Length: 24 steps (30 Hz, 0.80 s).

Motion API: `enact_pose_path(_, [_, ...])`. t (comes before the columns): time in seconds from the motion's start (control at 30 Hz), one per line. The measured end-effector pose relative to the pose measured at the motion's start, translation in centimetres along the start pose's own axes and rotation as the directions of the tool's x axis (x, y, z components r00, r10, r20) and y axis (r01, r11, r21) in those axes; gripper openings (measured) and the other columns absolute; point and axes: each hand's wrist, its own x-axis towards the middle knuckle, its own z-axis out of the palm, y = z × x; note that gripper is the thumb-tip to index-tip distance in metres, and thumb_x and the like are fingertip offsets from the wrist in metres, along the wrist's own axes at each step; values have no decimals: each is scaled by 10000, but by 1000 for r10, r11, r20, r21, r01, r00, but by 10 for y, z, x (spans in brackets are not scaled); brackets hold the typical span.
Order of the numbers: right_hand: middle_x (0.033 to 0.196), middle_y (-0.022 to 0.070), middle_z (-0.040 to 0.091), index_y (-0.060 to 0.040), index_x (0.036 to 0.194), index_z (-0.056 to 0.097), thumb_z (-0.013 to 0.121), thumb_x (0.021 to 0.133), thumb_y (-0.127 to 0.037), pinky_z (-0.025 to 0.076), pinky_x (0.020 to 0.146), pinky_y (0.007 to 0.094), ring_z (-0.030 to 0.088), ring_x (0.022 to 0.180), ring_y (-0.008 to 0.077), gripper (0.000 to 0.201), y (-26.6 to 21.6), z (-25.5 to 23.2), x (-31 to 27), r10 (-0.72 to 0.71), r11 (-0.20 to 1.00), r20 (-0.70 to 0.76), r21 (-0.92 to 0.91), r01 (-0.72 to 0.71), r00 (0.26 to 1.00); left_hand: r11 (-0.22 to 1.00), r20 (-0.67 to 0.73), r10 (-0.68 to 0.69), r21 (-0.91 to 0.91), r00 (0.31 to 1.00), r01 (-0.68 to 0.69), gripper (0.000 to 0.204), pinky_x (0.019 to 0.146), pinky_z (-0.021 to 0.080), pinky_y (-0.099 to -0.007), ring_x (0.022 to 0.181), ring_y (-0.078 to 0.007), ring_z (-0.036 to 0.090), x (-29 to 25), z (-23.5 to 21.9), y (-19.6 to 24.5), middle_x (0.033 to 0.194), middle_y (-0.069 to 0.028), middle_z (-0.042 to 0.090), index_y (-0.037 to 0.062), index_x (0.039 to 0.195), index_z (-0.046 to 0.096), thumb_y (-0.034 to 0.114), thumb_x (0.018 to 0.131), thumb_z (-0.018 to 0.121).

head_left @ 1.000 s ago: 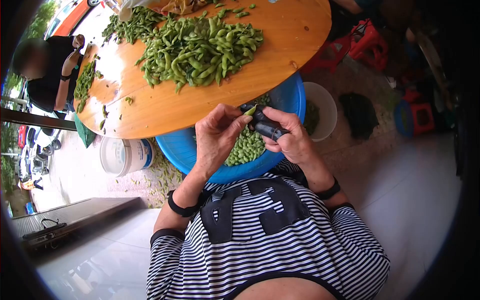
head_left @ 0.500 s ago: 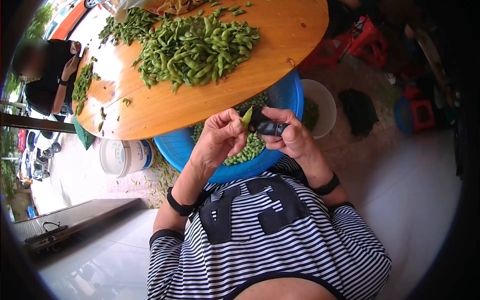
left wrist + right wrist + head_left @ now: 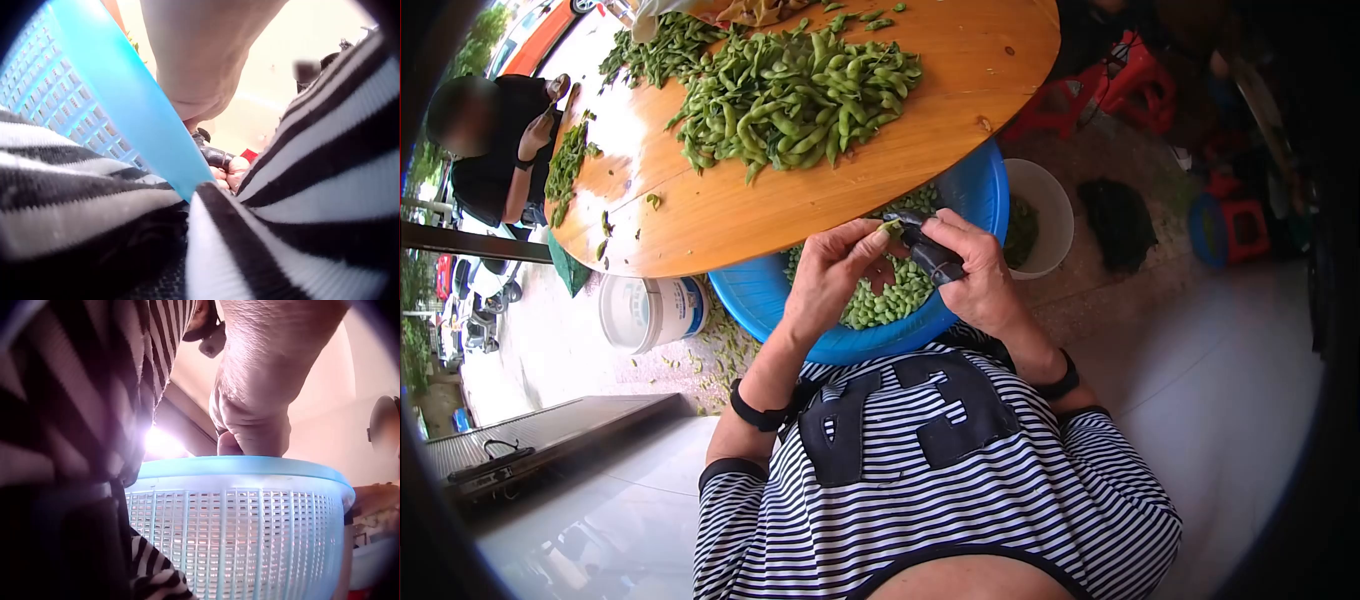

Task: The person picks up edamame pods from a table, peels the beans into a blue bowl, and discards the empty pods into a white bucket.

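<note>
The left hand [image 3: 830, 275] has its fingers curled together, thumb and fingertips pinching one end of a small green pod [image 3: 892, 228]; the right hand [image 3: 970, 275] is closed around the dark handles of a pair of scissors [image 3: 925, 250], whose tip meets the pod. Both hands are held over a blue basket [image 3: 980, 190], a round plastic one with a smooth rim and a fine lattice wall, as the right wrist view shows; it holds a heap of trimmed pods [image 3: 890, 295], short, plump and matt green. At twelve o'clock from the hands lies a round wooden surface [image 3: 960, 90] with a glossy orange-brown top, its edge overhanging the basket's far side and bearing a large loose pile of untrimmed pods [image 3: 800, 95]. A white bucket [image 3: 650, 310] stands on the floor at nine o'clock from the hands, a pale round tub [image 3: 1045, 215] at two o'clock, and red stools [image 3: 1135, 85] beyond. A striped shirt [image 3: 940, 470] fills the foreground and blocks much of both wrist views.
</note>
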Motion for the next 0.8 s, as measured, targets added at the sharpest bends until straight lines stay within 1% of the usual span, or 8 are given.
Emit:
enact_pose_path(0.03, [798,131,495,58,1013,588,515,702,108,418,596,313,535,720,250,324,-1,0,0,0,1000,0,-1,0,1000,971,92,-111,-203,990,128,271,567,483,-247,590,-102,568,2,-3,2,765,-55,662,-34,973,655,211,970,538])
enact_pose_path(0.17, [856,152,501,57,1024,587,585,658,122,457,627,363,579,771,306,372,-7,8,-5,-115,979,-45,-176,106,992,972,201,-122,-176,972,158,267,577,464,-234,640,-107,563,1,-5,-1,773,-81,632,-32,1015,587,209,993,475])
enact_pose_path(0.27, [909,171,494,52,1041,584,612,628,126,473,634,391,587,779,338,421,-8,16,-8,-185,948,-72,-275,159,980,958,83,-83,-269,993,103,241,582,445,-228,642,-103,555,-1,10,-3,742,-63,605,-12,1027,542,203,996,438])
enact_pose_path(0.5, [856,156,500,29,1019,589,637,620,113,458,628,397,571,762,350,411,0,12,-1,-110,973,-61,-213,94,992,873,185,-20,-476,982,108,235,580,445,-239,646,-93,556,3,7,-14,748,-49,602,-2,1004,536,217,986,452])
enact_pose_path(0.57, [806,146,466,39,950,580,567,661,134,418,611,352,520,713,325,305,-3,6,3,-119,976,-56,-192,106,991,986,124,-98,-124,987,113,187,598,464,-249,681,-107,590,3,7,-7,794,-53,618,10,1007,551,190,967,516])
enact_pose_path(0.63, [829,149,492,34,976,584,590,670,116,435,617,357,543,726,326,317,-4,0,7,-137,971,5,-197,135,991,989,131,-77,-115,988,93,168,620,483,-264,719,-130,620,1,6,-4,821,-48,628,23,1037,567,166,949,563])
enact_pose_path(0.77, [853,157,543,47,997,581,615,699,87,446,627,323,558,713,289,303,-4,-9,15,-133,991,-79,-11,133,988,901,103,-50,-425,993,90,177,647,493,-276,768,-145,626,3,2,-14,852,-44,637,37,1085,596,141,944,572])
enact_pose_path(0.8, [785,89,564,51,997,585,582,710,94,426,598,267,540,661,186,290,3,-6,15,-150,989,-161,-11,150,975,854,126,19,-518,992,49,175,659,495,-275,775,-147,625,4,-1,-17,869,-51,644,38,1085,603,128,937,579])
